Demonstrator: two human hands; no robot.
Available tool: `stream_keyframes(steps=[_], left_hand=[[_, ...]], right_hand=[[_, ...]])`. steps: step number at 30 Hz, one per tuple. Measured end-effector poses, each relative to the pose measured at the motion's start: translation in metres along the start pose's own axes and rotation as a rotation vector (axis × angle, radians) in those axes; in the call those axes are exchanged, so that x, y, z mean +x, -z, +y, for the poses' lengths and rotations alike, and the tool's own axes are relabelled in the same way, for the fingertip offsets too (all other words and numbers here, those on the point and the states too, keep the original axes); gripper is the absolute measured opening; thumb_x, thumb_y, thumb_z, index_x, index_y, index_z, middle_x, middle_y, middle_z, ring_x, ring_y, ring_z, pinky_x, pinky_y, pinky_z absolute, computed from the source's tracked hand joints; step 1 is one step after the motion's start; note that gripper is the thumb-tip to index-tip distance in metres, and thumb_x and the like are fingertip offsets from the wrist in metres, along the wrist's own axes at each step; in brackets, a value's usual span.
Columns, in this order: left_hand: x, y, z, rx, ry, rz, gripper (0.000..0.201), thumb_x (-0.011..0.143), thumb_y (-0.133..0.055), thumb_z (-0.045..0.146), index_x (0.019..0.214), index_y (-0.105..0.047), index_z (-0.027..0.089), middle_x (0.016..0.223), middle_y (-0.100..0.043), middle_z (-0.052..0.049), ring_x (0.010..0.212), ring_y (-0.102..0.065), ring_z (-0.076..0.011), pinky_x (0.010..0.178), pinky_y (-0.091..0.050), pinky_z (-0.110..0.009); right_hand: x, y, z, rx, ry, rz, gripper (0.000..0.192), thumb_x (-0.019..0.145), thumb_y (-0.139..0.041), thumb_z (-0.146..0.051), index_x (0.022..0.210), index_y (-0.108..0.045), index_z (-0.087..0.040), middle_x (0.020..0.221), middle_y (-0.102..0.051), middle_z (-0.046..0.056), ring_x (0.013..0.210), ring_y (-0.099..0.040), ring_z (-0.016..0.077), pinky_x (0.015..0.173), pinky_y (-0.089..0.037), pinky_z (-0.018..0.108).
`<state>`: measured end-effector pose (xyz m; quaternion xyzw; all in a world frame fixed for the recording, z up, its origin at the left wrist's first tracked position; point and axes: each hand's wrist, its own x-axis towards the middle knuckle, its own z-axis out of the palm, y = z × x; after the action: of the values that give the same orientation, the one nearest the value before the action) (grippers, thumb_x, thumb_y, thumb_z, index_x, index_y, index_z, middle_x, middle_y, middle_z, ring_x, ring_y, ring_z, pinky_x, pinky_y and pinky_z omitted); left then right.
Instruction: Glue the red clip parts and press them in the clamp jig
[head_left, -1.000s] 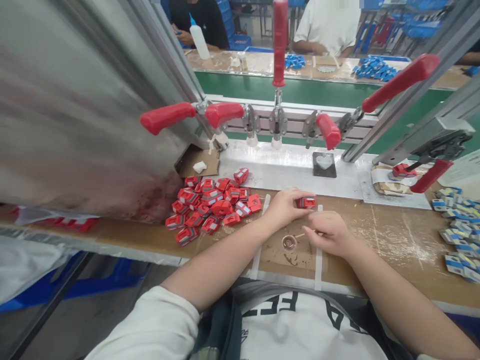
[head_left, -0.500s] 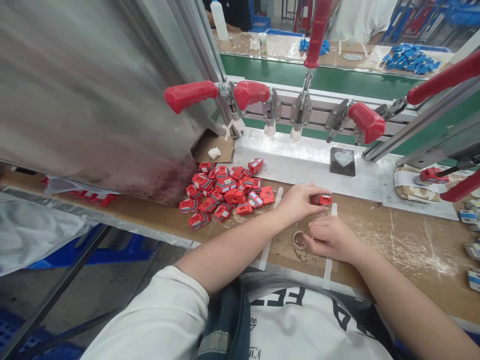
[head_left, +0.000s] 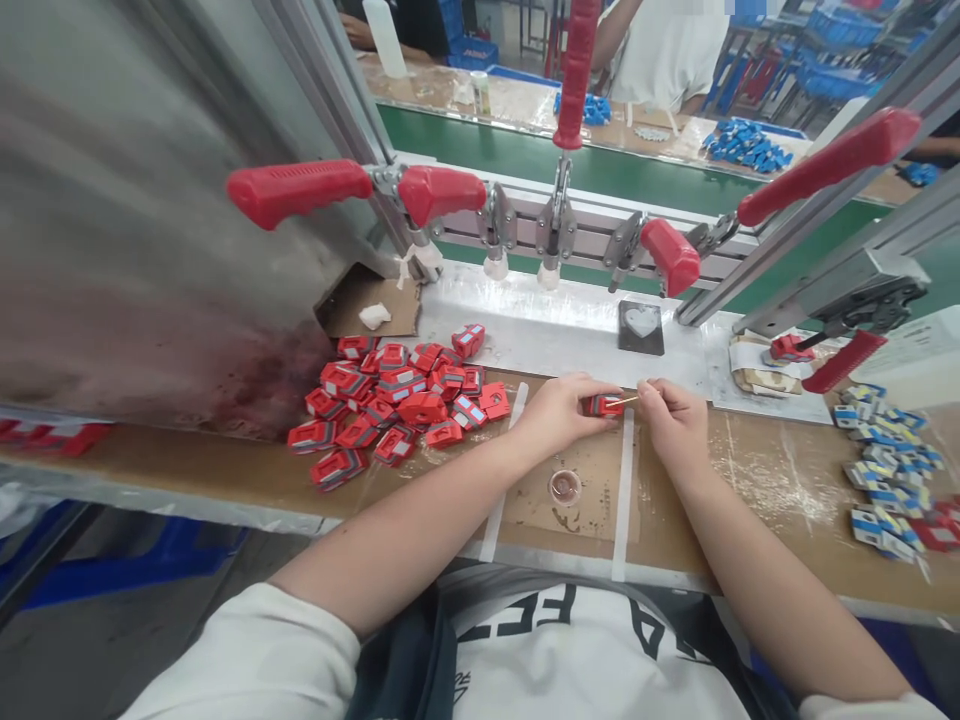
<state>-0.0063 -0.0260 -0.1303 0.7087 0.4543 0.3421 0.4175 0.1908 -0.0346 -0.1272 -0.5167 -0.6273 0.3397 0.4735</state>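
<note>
Factory line, brown worn bench (head_left: 757, 480) with taped white strips, green conveyor belt (head_left: 600, 170) behind it, and other people seated on its far side.

Left hand (head_left: 559, 412): fingers clenched on a small red plastic clip-shaped part (head_left: 606, 405), held just above the bench between the two tape strips. Right hand (head_left: 675, 420): fingers pinched around a thin wooden stick (head_left: 628, 401), whose tip touches the right end of the part. Looks like dabbing something onto it; the small round clear dish (head_left: 565, 487) with reddish-brown liquid sits just below and between the hands, on the bench.

How to do this well, my read:
- Keep the left grip on the part's sides so the end face stays exposed to the stick.
- Rest both wrists on the bench; the stick tip is fine, and any tremor smears.
- Light touch only, small dab; excess would run onto the fingers.
- Keep the dish close but out of elbow range, since it's shallow and would tip easily.

Around it: pile of matching red plastic parts (head_left: 397, 400) to the left, near the left forearm. Blue-and-white small parts (head_left: 889, 470) heaped at the right edge, well apart. Row of red-handled metal toggle clamps (head_left: 555, 210) along the back rail, a dark square plate with a pale heart-shaped inset (head_left: 641, 327) beneath them. Large brushed-metal panel (head_left: 150, 200) on the left.
</note>
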Motion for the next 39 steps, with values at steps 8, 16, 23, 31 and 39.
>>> stream_keyframes(steps=[8, 16, 23, 31, 39], left_hand=[[0.0, -0.001, 0.0, 0.023, -0.022, 0.009, 0.038, 0.076, -0.085, 0.024, 0.114, -0.08, 0.027, 0.092, -0.072, -0.001, 0.083, -0.066, -0.0178, 0.081, -0.05, -0.029], [0.0, -0.001, 0.0, 0.011, -0.022, 0.019, 0.038, 0.076, -0.086, 0.022, 0.113, -0.08, 0.025, 0.095, -0.074, -0.001, 0.085, -0.067, -0.0183, 0.084, -0.05, -0.03], [-0.001, -0.001, 0.003, -0.004, -0.008, 0.034, 0.036, 0.076, -0.084, 0.019, 0.111, -0.08, 0.025, 0.1, -0.074, -0.003, 0.088, -0.067, -0.019, 0.084, -0.052, -0.032], [-0.001, -0.002, 0.001, 0.006, -0.001, 0.047, 0.034, 0.077, -0.082, 0.019, 0.111, -0.079, 0.025, 0.099, -0.073, -0.002, 0.09, -0.068, -0.0198, 0.084, -0.053, -0.032], [-0.002, -0.001, 0.002, 0.027, -0.003, 0.049, 0.034, 0.076, -0.081, 0.018, 0.11, -0.078, 0.023, 0.101, -0.075, -0.003, 0.092, -0.069, -0.0208, 0.085, -0.054, -0.032]], right_hand=[[0.0, -0.003, -0.002, -0.003, -0.006, -0.037, 0.049, 0.096, -0.061, -0.045, 0.058, -0.041, -0.021, 0.058, -0.033, -0.005, 0.057, -0.03, 0.0116, 0.056, -0.026, 0.028], [0.0, -0.002, -0.001, -0.01, 0.004, -0.041, 0.047, 0.094, -0.061, -0.038, 0.057, -0.036, -0.021, 0.057, -0.031, -0.005, 0.057, -0.028, 0.0107, 0.056, -0.025, 0.028], [0.001, 0.001, -0.005, -0.056, -0.005, -0.011, 0.046, 0.092, -0.06, -0.036, 0.057, -0.034, -0.021, 0.056, -0.03, -0.006, 0.055, -0.029, 0.0102, 0.055, -0.025, 0.028], [0.001, 0.005, -0.006, -0.137, 0.035, 0.01, 0.046, 0.092, -0.058, -0.033, 0.056, -0.033, -0.022, 0.054, -0.03, -0.006, 0.053, -0.029, 0.0099, 0.053, -0.024, 0.028], [0.0, 0.007, -0.011, -0.346, 0.265, 0.048, 0.044, 0.094, -0.056, -0.027, 0.057, -0.033, -0.022, 0.054, -0.028, -0.006, 0.051, -0.027, 0.0101, 0.054, -0.024, 0.029]])
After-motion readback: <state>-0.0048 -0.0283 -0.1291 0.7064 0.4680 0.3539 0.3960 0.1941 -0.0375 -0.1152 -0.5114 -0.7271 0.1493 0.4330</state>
